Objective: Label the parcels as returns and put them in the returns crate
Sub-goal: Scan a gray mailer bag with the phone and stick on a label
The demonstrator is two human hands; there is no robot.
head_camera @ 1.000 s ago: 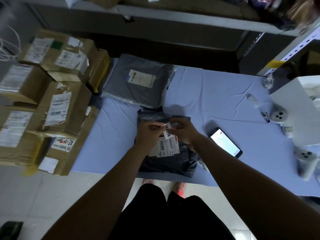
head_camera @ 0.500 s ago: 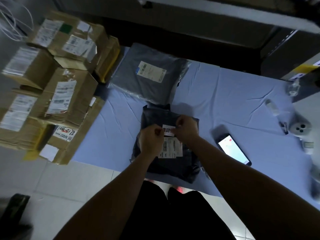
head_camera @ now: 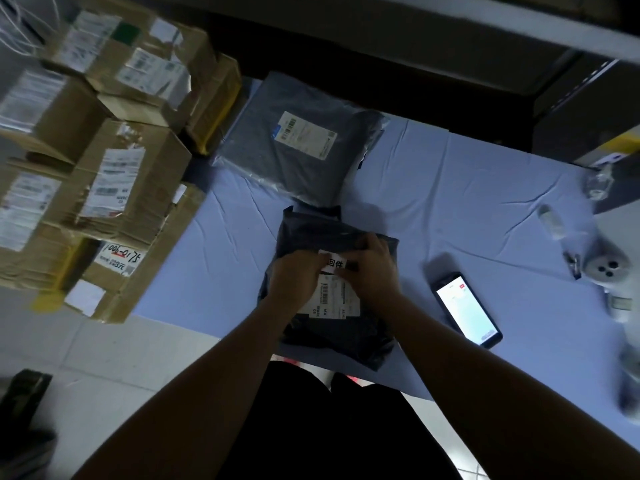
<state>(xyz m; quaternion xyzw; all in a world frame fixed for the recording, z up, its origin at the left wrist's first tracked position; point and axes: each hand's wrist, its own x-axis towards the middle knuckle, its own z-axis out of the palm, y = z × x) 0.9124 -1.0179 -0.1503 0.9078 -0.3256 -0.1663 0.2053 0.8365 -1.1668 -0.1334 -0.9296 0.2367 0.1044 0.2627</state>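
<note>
A dark plastic parcel (head_camera: 332,337) lies at the near edge of the blue-covered table (head_camera: 467,188), with a white shipping label (head_camera: 337,297) on top. Just above that label sits a small white returns sticker (head_camera: 331,262) with black characters. My left hand (head_camera: 294,277) pinches the sticker's left end and my right hand (head_camera: 372,268) pinches its right end, both low against the parcel. A second, grey parcel (head_camera: 294,143) with its own label lies farther back on the table.
Several labelled cardboard boxes (head_camera: 114,181) are stacked at the left, off the table's edge. A lit phone (head_camera: 465,308) lies right of the dark parcel. Small white devices (head_camera: 604,268) and a clip sit at the right edge. A shelf frame runs along the back.
The sticker was held up in the air between both hands; it has come down onto the dark parcel above the shipping label. The camera has tipped down and closer.
</note>
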